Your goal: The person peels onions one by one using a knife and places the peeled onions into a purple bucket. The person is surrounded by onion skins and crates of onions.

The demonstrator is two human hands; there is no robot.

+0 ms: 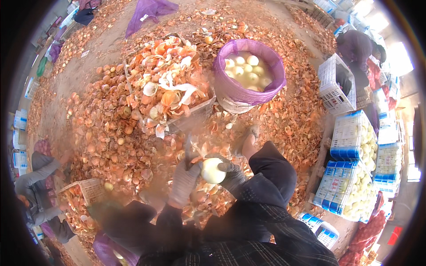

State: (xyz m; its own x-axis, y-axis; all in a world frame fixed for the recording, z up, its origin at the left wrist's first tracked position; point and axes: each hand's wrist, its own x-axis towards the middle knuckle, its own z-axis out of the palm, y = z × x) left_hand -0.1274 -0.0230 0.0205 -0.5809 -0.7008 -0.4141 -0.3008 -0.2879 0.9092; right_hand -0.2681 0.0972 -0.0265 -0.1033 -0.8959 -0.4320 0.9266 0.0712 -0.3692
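Observation:
My right hand (233,173), in a grey glove, grips a peeled white onion (213,171) above the skin-covered floor between my knees. Against the onion's left side rests the thumb of my left hand (184,182), also gloved. That hand is closed around a knife, whose thin dark blade (188,146) points away from me and is partly blurred. Before me stands a crate (191,116) heaped with onion skins (166,76). To its right is a bucket (233,105) lined with a purple mesh bag (248,96), holding peeled onions (247,68) in cloudy water.
Unpeeled onions (100,123) are piled at the left, near another crate of skins (90,191) and a co-worker (40,189). Crates of peeled onions (339,191) stack up at the right. Another person (356,46) bends beside a white crate (336,86). A purple mesh bag (146,15) lies ahead.

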